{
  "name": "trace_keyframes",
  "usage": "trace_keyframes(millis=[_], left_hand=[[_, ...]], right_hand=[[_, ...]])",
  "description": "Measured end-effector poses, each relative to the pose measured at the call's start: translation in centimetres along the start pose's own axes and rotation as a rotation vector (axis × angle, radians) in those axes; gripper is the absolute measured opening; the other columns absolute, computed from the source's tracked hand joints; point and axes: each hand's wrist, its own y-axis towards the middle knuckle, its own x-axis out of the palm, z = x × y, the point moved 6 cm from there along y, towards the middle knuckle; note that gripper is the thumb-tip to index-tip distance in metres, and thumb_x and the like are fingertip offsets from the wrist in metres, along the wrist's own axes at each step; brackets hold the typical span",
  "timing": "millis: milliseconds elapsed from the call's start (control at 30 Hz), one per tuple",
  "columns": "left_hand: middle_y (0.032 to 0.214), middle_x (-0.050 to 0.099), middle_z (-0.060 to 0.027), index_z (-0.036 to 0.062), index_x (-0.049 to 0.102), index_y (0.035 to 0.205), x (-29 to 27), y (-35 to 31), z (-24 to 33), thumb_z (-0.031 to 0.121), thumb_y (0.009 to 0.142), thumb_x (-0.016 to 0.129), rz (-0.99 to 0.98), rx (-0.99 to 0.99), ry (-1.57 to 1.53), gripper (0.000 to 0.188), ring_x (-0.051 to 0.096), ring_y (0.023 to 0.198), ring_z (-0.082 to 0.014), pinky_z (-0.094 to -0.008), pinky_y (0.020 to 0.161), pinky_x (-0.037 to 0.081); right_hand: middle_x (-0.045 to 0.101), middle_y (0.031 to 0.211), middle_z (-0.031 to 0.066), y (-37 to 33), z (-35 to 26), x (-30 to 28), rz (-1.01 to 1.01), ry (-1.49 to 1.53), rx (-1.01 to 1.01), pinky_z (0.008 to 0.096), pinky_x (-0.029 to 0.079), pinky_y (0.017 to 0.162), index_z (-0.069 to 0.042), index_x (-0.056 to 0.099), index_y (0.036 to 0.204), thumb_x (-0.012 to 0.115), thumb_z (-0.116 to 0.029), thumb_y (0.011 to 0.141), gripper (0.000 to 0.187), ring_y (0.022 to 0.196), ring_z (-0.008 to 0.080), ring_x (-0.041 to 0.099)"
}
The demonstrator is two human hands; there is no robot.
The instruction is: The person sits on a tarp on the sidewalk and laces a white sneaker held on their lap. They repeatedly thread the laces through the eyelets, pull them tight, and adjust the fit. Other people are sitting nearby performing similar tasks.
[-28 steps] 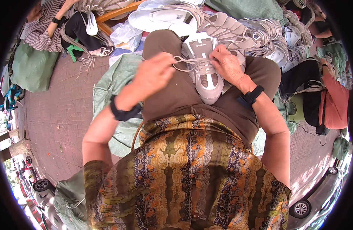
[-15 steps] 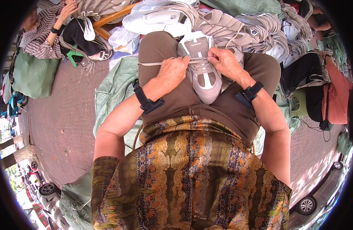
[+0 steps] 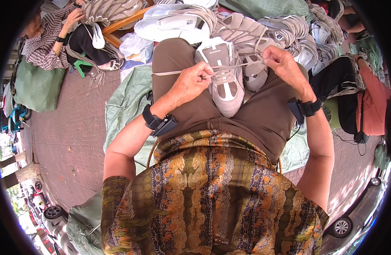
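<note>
A grey and white sneaker rests between my thighs, its toe toward me and its tongue pointing away. Part of a lace crosses its upper eyelets. My left hand is closed in a pinch at the shoe's left side, with a beige shoelace trailing left from it over my knee. Off to the right of the shoe, my right hand pinches a lace end, and the lace stretches from the eyelets to its fingers. A second sneaker lies against my right thigh, partly behind the lace.
Piled beyond my knees are several stacked shoe uppers and white soles. A clear plastic bag sits at the left of the pile. Green sheeting covers ground beside me. Other people sit at left and right, one in a checked shirt.
My right hand has moved right, away from the shoe, drawing the lace out taut. My left hand has shifted only slightly and still pinches at the shoe's left side.
</note>
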Motion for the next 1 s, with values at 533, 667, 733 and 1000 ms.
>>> trace_keyframes(millis=[533,667,733,1000], left_hand=[[0.087,0.057,-0.0073,0.0048,0.055,0.100,0.4,2.5,-1.3,-0.005,0.074,0.052,0.101,0.142,0.267,0.028,0.053,0.057,-0.0143,-0.0291,0.060,0.046],[0.092,0.052,-0.0091,0.0079,0.054,0.107,0.0,2.4,-1.0,-0.005,0.074,0.051,0.158,0.148,0.361,0.035,0.056,0.064,-0.0193,-0.0324,0.063,0.048],[0.094,0.051,-0.0103,0.0093,0.053,0.108,0.1,2.5,-1.2,-0.004,0.074,0.052,0.144,0.151,0.406,0.037,0.057,0.068,-0.0239,-0.0358,0.065,0.049],[0.103,0.051,-0.0138,0.0068,0.050,0.113,0.0,2.3,0.6,0.004,0.077,0.057,0.268,0.302,0.779,0.037,0.059,0.085,-0.0353,-0.0461,0.071,0.049]], right_hand=[[0.035,0.053,-0.0077,1.6,2.6,-12.1,0.252,0.701,0.254,0.0205,0.027,0.040,-0.011,0.057,0.080,0.059,-0.004,0.082,0.007,0.041,0.0039,0.029],[0.037,0.053,-0.0074,2.8,7.0,-13.5,0.263,0.564,0.348,0.0206,0.026,0.039,-0.010,0.057,0.082,0.060,-0.005,0.081,0.006,0.041,0.0039,0.029],[0.037,0.053,-0.0072,3.0,8.5,-14.2,0.303,0.502,0.399,0.0206,0.026,0.038,-0.010,0.057,0.082,0.061,-0.006,0.080,0.006,0.040,0.0039,0.030],[0.058,0.063,0.0034,5.3,12.3,-14.6,0.109,-0.335,0.411,0.0250,0.038,0.044,-0.008,0.061,0.085,0.062,-0.017,0.075,0.014,0.050,0.0100,0.051]])
